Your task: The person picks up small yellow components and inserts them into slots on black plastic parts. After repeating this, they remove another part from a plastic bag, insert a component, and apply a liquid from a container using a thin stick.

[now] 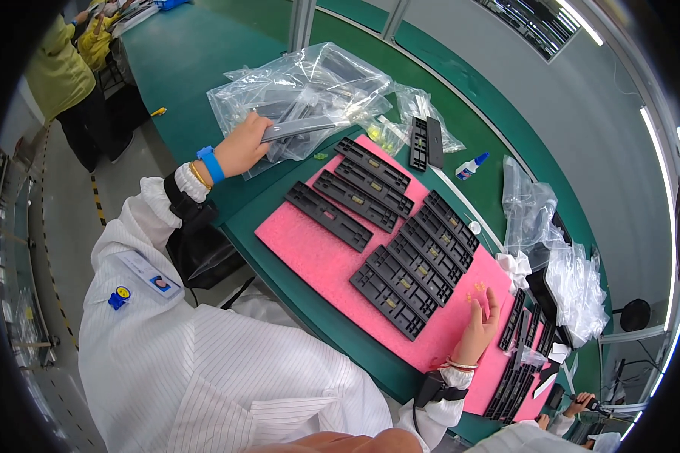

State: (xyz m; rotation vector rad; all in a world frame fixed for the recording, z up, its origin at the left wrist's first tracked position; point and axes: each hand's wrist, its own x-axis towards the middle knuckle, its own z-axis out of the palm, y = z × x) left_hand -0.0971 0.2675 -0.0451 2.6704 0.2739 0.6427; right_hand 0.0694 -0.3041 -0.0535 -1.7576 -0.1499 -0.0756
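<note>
My left hand [243,148] is closed round one end of a long flat dark-grey plastic panel [304,128]. That panel lies over the mouth of a large clear plastic bag [347,72] with more such strips inside. My right hand [477,330] is raised at the near right part of a pink foam mat [302,230], fingers apart and holding nothing. Between my hands, several black moulded panels [389,291] lie in slanting rows on the mat, ribbed side up. Tiny yellow pieces [479,288] sit beside my right fingertips.
Two panels [418,143] and a blue-capped white bottle [472,165] lie beyond the mat. Crumpled clear bags [579,298] line the right side, near more black strips [515,377]. A co-worker's hand [579,404] shows at lower right; another person [62,75] stands far left.
</note>
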